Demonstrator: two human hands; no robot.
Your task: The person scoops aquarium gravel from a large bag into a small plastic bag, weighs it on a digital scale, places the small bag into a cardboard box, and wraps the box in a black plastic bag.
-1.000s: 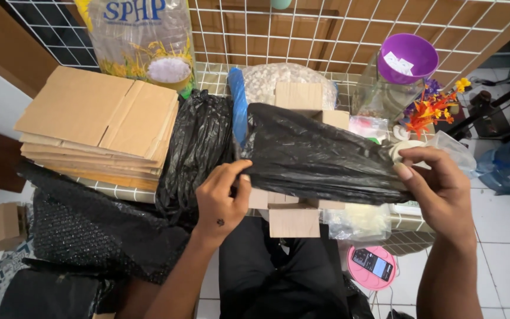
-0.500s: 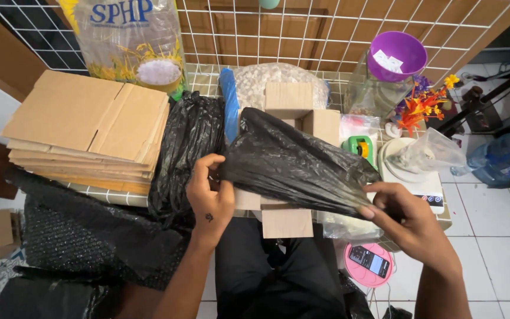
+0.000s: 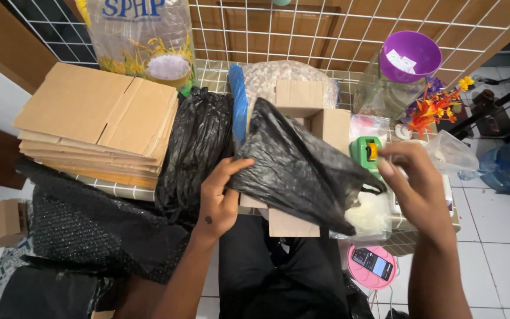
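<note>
— So, where is the black plastic bag (image 3: 302, 168)?

— It is draped over an open cardboard box (image 3: 308, 115) on the wire-grid table (image 3: 213, 74), right in front of the person. The box's flaps stick out above and below the bag.

— And the left hand (image 3: 219, 198)?

— It is closed on the bag's lower left edge, thumb over the plastic, pinching it against the fingers.

— The right hand (image 3: 420, 189)?

— It is raised at the bag's right end, fingers curled together. Whether it actually grips the thin tip of the bag cannot be told; the fingers blur there.

— What lies around them?

— A stack of flattened cardboard boxes (image 3: 98, 124) sits to the left, with a pile of more black bags (image 3: 199, 147) between it and the box. Just behind the right hand stands a green tape dispenser (image 3: 366, 150). Farther back are a purple bowl (image 3: 411, 56) and orange artificial flowers (image 3: 435, 106). A phone (image 3: 372, 263) lies on a pink disc below the table edge, on the floor.
</note>
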